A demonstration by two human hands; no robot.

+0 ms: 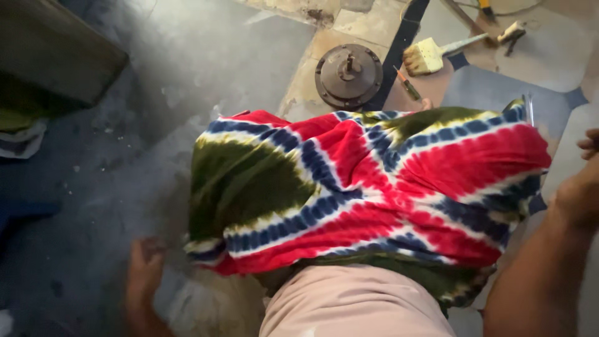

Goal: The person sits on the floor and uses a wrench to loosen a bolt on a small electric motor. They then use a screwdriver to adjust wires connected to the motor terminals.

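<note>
Head view only. We look down over a lap covered by a tie-dye cloth (368, 193), red, blue, white and olive, filling the centre of the frame; a pale pink shirt (355, 306) sits at 6 o'clock below it.

Left hand (145, 268) at 7 o'clock, low by the grey floor (125, 156), just beside the cloth's lower left edge. It looks blurred; fingers seem spread, holding nothing we can see, touching or just above the floor, we cannot tell which.

Right hand (589, 145) at 3 o'clock, cut by the frame edge, forearm running down to 5 o'clock. Only curled fingers show; we cannot tell whether it grips anything.

At 12 o'clock, beyond the cloth: a round rusty metal disc (348, 75) with a hub in the middle, lying flat. Just right of it a black strap (399, 47), a small pencil (407, 83) near the cloth's top edge, and a wide paintbrush (437, 53) at 1 o'clock. Dark wooden box (56, 53) at 10 o'clock, well apart from both hands.
</note>
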